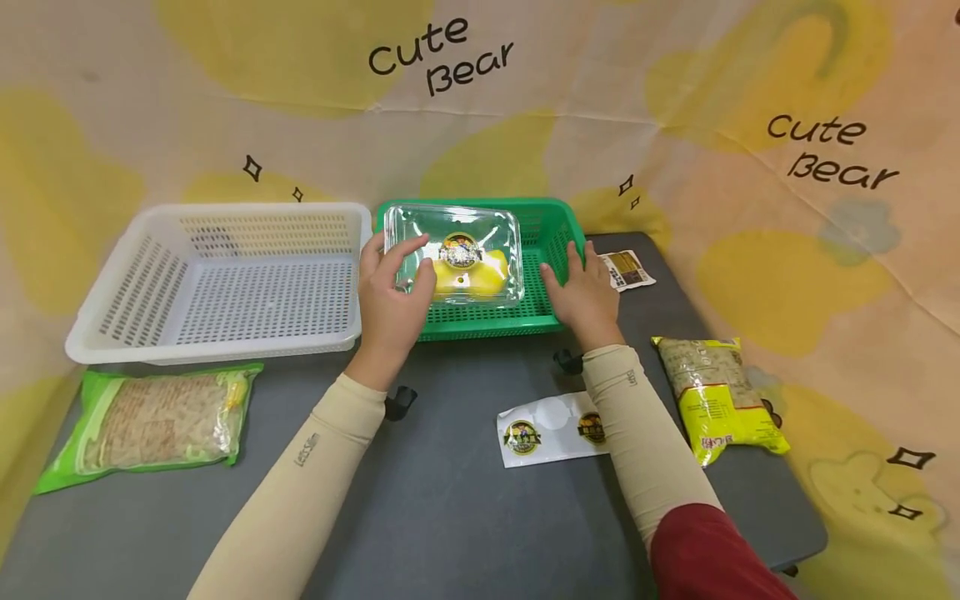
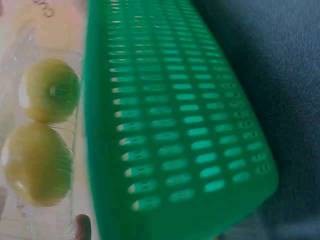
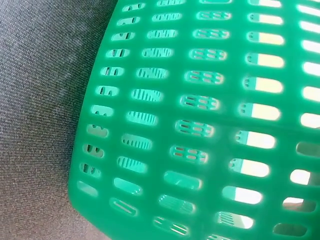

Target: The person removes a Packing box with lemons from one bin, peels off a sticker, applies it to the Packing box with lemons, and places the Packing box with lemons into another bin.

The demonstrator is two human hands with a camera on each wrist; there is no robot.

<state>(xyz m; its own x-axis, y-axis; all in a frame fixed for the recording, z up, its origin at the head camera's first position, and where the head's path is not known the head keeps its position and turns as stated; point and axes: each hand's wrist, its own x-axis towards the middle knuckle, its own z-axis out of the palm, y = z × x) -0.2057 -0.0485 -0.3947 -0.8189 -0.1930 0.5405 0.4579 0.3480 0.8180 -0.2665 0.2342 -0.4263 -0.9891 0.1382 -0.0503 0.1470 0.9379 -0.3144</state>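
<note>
A clear plastic box [image 1: 491, 229] with a round label on its lid is above the green basket [image 1: 495, 327]. Two yellow, lemon-like fruits [image 2: 42, 127] show through its side in the left wrist view. My left hand [image 1: 393, 296] grips the box at its left end, thumb and forefinger over the near left part. At the basket's right rim is my right hand [image 1: 588, 296], its fingers spread and apart from the box; whether they touch the rim I cannot tell. The right wrist view is filled by the basket's slotted wall [image 3: 200, 115].
Left of the green basket stands a white basket [image 1: 345, 340]. A green-edged bag [image 1: 165, 417] lies before it. A label sheet [image 1: 551, 425] lies by the right forearm, a yellow bag [image 1: 712, 392] farther right. Behind the right hand is a small packet [image 1: 628, 270].
</note>
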